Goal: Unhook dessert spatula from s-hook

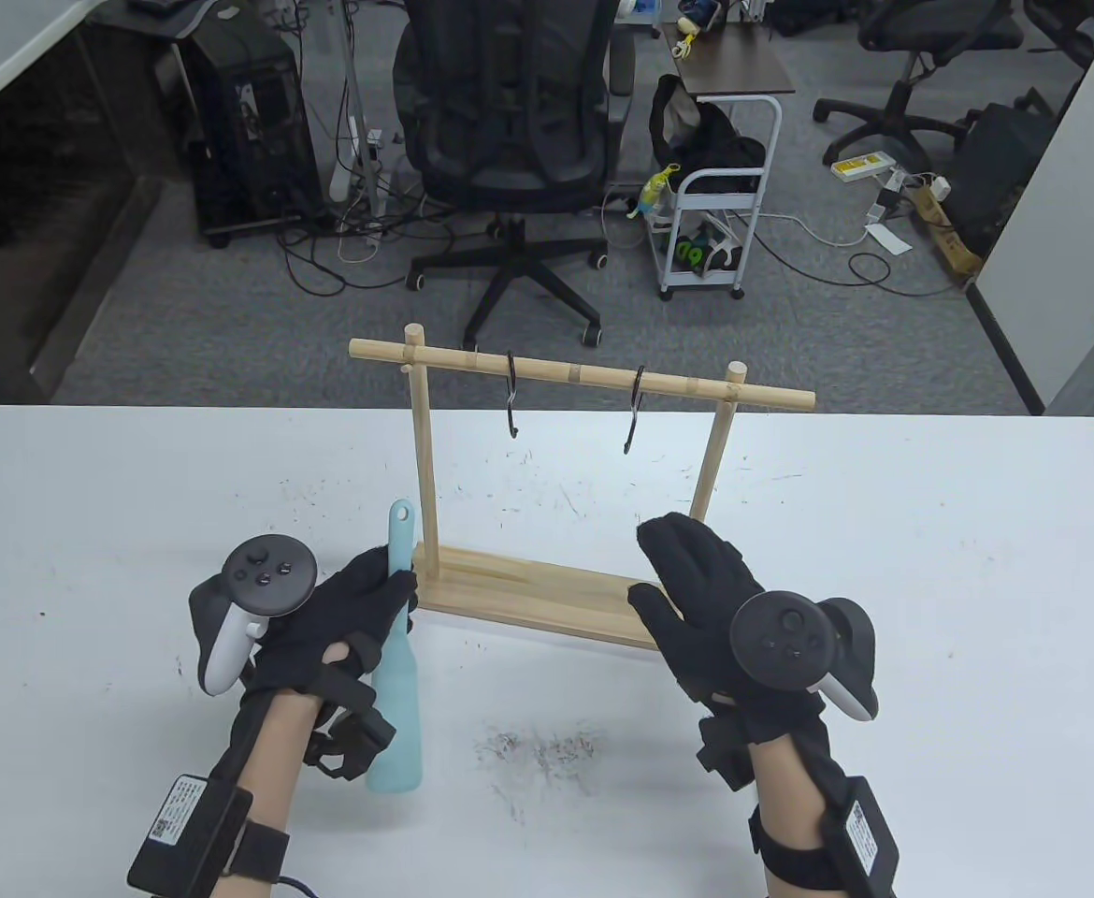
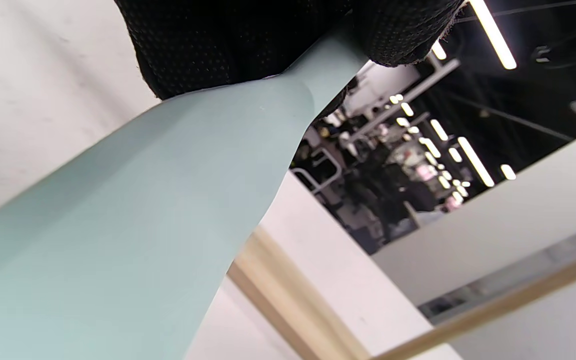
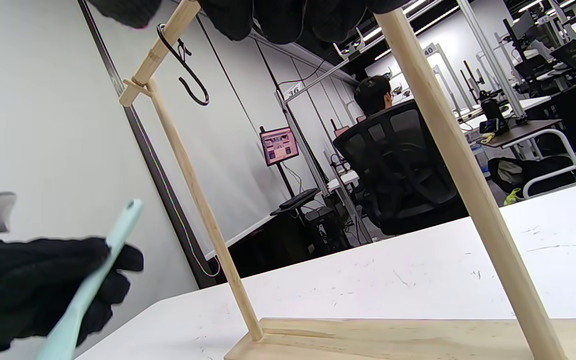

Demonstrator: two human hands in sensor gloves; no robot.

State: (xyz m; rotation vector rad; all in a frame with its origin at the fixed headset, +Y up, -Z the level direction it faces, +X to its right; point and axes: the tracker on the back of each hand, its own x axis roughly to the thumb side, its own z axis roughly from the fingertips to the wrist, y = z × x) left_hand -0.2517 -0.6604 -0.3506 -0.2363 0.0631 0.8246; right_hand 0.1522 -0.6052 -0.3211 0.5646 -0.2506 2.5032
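the left hand (image 1: pixel 341 617) in its black glove holds the thin handle of the pale green rubber dessert spatula (image 1: pixel 395 673), fingers wrapped round it. the spatula is off the hooks, its wide end low over the white table (image 1: pixel 930 580). the right hand (image 1: pixel 697 589) is spread flat on the wooden base of the light wooden rack (image 1: pixel 547 599). two black metal s-hooks (image 1: pixel 512 398) hang bare above both hands.

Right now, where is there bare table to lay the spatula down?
Bare table lies right of the wooden rack, and more lies left of the left hand gripping the spatula. The near middle carries dark scuffs. It is crowded around the rack base, where the right hand hovers.
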